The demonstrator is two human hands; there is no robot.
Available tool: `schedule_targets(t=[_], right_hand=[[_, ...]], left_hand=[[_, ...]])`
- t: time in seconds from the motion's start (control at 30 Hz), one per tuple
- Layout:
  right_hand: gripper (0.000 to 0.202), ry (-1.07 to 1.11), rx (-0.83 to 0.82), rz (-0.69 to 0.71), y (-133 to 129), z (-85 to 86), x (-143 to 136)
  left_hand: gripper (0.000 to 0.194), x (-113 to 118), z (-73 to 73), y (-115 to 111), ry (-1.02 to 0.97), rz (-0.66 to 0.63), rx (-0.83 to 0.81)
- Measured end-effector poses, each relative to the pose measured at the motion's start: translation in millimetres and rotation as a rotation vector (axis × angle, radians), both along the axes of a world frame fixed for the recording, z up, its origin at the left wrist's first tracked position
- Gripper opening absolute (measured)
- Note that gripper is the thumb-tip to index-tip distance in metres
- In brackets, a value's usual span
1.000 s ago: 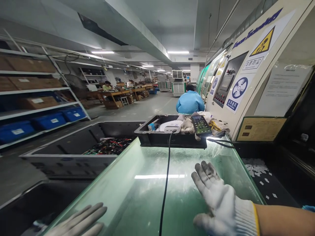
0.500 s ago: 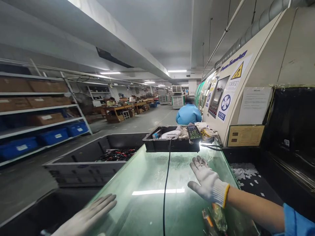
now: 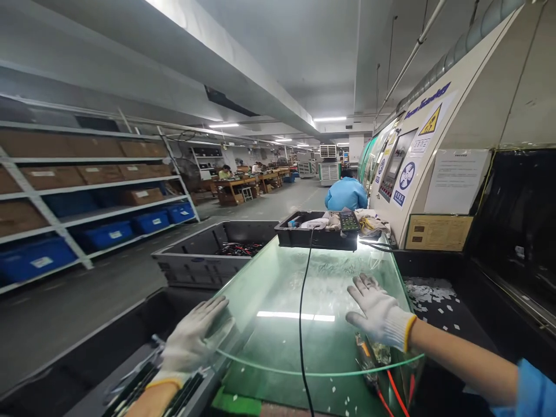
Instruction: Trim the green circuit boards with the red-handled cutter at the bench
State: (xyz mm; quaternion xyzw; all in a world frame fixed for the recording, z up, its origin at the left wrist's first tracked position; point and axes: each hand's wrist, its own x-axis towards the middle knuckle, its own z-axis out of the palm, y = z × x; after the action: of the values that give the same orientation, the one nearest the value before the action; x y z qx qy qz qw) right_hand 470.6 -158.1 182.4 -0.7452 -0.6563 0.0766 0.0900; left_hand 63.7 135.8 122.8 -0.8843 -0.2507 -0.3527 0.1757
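In a white knitted glove, my left hand point(image 3: 193, 333) is held flat with its fingers stretched out over the left edge of the glass tabletop point(image 3: 278, 284). My right hand point(image 3: 377, 310), gloved too, lies palm down at the glass's right side with fingers apart. Neither hand holds anything; whether they press on the glass, I cannot tell. A black cable point(image 3: 302, 313) runs down the glass between them. Close under my right hand is a dark tool with an orange stripe point(image 3: 365, 350), with red wires point(image 3: 393, 385) near it.
A black tray point(image 3: 317, 238) at the glass's far end carries a phone point(image 3: 348, 221) and cloths. Left stand a grey crate point(image 3: 200, 269) with dark and red pieces and a dark bin point(image 3: 108, 341). White scraps point(image 3: 430, 289) lie at right, beside a large machine point(image 3: 469, 121). A person in blue point(image 3: 346, 194) is ahead.
The view has shifted left and tilted down, showing the glass's curved near edge. My left hand shows more fully, its fingers still stretched; my right hand stays spread over the glass.
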Motion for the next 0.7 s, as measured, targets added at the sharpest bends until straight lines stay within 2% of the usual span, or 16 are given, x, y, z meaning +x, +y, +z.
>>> schedule_targets(t=[0.07, 0.17, 0.3, 0.37, 0.47, 0.57, 0.7], right_hand=[[0.081, 0.015, 0.028, -0.015, -28, -4.8, 0], [0.072, 0.014, 0.179, -0.104, -61, -21.1, 2], [0.056, -0.046, 0.479, -0.27, -81, -50.6, 2], [0.05, -0.061, 0.636, -0.3, -84, -62.2, -1], [0.044, -0.064, 0.803, -0.271, -88, -72.0, -5], [0.04, -0.06, 0.946, -0.163, -93, -76.3, -3], [0.038, -0.05, 1.038, -0.069, -96, -80.6, 5]], left_hand=[[0.047, 0, 2.1, -4, 0.019, 0.037, -0.063], [0.052, 2, 6.5, -12, 0.056, 0.108, -0.177], [0.056, 7, 12.4, -26, 0.062, 0.232, -0.268], [0.058, 11, 14.6, -35, 0.086, 0.277, -0.289], [0.06, 16, 16.0, -47, 0.096, 0.343, -0.3], [0.059, 21, 14.7, -56, 0.076, 0.393, -0.297], [0.056, 24, 8.7, -56, 0.028, 0.367, -0.248]])
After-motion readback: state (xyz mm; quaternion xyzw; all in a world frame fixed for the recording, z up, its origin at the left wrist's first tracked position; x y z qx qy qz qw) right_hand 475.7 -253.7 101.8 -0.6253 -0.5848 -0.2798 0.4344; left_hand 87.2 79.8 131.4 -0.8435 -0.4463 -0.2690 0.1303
